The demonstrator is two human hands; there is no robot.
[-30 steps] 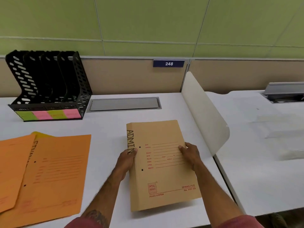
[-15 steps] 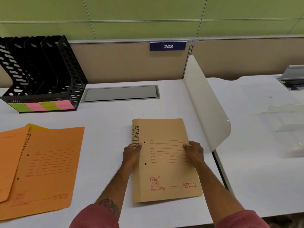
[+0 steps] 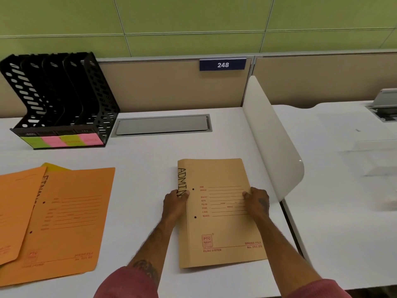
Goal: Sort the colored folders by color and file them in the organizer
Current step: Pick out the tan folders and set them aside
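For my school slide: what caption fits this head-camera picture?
Left hand and right hand grip the tan folder at a white desk.

Tan folder (image 3: 219, 211) with red print and black lettering, orange folders (image 3: 71, 220) at left, black perforated organizer (image 3: 62, 97) with green and pink labels (image 3: 64, 141), white desk (image 3: 139, 168), green wall (image 3: 193, 22)

We see the tan folder (image 3: 223, 229) settle: its near edge, lifted a second ago, now lies almost flat on the tabletop (image 3: 139, 168), squarer and slightly further right in the frame. The left hand (image 3: 175, 204) and right hand (image 3: 256, 202) shift right with it.
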